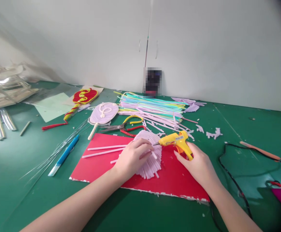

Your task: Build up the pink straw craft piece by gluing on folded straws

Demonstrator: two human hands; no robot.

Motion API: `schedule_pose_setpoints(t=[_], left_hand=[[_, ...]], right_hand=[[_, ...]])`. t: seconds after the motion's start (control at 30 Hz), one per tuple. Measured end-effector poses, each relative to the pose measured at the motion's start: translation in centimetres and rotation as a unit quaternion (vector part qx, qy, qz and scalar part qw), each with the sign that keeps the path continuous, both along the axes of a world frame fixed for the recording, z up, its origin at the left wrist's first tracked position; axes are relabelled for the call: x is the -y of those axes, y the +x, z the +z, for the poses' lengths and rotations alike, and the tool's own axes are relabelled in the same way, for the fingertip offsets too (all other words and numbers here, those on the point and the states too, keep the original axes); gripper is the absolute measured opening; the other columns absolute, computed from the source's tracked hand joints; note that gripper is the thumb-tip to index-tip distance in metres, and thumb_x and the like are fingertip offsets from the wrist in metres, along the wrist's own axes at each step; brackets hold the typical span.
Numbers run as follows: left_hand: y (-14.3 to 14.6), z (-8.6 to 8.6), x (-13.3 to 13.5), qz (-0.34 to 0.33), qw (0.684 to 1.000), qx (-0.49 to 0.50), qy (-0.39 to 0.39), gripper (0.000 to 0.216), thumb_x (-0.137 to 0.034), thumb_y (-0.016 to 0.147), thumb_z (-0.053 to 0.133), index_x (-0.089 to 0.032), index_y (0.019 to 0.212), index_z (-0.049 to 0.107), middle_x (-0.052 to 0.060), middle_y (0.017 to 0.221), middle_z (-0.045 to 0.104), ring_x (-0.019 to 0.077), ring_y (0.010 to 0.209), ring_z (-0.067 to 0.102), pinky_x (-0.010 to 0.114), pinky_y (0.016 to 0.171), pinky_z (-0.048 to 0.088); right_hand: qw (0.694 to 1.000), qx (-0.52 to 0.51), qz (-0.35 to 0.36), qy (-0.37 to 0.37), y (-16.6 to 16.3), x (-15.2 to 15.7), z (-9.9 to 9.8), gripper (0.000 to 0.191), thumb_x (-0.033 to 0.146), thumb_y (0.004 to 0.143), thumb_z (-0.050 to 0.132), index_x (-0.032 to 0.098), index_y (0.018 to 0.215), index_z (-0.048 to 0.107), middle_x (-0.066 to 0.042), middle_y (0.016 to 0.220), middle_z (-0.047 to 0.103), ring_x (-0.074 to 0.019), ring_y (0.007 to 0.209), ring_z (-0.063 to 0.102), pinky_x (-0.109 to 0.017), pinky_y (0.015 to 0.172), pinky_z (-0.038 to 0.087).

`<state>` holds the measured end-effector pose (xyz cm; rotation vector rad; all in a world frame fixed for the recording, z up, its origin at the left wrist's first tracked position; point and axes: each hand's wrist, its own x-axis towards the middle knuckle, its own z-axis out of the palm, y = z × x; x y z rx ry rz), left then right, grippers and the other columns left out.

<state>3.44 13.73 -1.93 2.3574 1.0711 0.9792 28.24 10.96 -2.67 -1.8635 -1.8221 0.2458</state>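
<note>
My right hand (199, 162) grips the handle of a yellow hot glue gun (176, 140), its nozzle pointing left. The nozzle tip is close to the fingertips of my left hand (136, 154). Those fingers are curled together over a fan-shaped panel of lilac pipe cleaners (148, 169), with a short lilac pipe cleaner piece (154, 155) at the fingertips. Part of the panel is hidden under this hand. Beneath it lies a red board (101, 164) with a ragged white front edge. Loose lilac pipe cleaners (104, 152) stick out left of my left hand.
Scissors (123, 127) lie behind the board, before a pile of coloured pipe cleaners (152, 106). A lilac fan (104, 113) and a red-yellow fan (84, 96) lie left. Near them are thin wires (60, 145) and a blue pen-like tool (65, 153). A black cord (234, 182) curves at right.
</note>
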Motion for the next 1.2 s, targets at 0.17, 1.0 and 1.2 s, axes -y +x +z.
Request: schedule_pose_setpoints(t=[0.17, 1.0, 1.2], left_hand=[[0.06, -0.1, -0.43, 0.035, 0.987, 0.103, -0.116, 0.016, -0.009, 0.082, 0.057, -0.02, 0.09, 0.066, 0.005, 0.096, 0.066, 0.0172, 0.093, 0.064, 0.03, 0.083, 0.051], [-0.16, -0.13, -0.95, 0.081, 0.957, 0.19, -0.204, 0.01, -0.017, 0.08, 0.059, -0.018, 0.086, 0.067, 0.004, 0.09, 0.066, 0.0175, 0.09, 0.065, 0.03, 0.082, 0.052], [-0.2, -0.24, -0.97, 0.075, 0.956, 0.193, -0.206, 0.01, -0.018, 0.081, 0.06, -0.018, 0.086, 0.068, 0.004, 0.09, 0.066, 0.0172, 0.09, 0.065, 0.029, 0.082, 0.052]], right_hand=[[0.998, 0.034, 0.044, 0.039, -0.62, 0.23, -0.13, 0.036, 0.044, 0.086, 0.05, 0.018, 0.108, 0.058, -0.011, 0.096, 0.066, -0.0237, 0.083, 0.065, -0.031, 0.066, 0.05], [0.994, 0.065, 0.069, 0.054, -1.08, 0.11, -0.24, 0.038, 0.039, 0.094, 0.04, 0.016, 0.119, 0.056, -0.012, 0.095, 0.064, -0.0237, 0.081, 0.064, -0.032, 0.065, 0.05], [0.994, 0.056, 0.072, 0.057, -1.06, 0.12, -0.2, 0.037, 0.039, 0.094, 0.04, 0.017, 0.12, 0.056, -0.011, 0.093, 0.064, -0.0235, 0.081, 0.064, -0.031, 0.065, 0.05]])
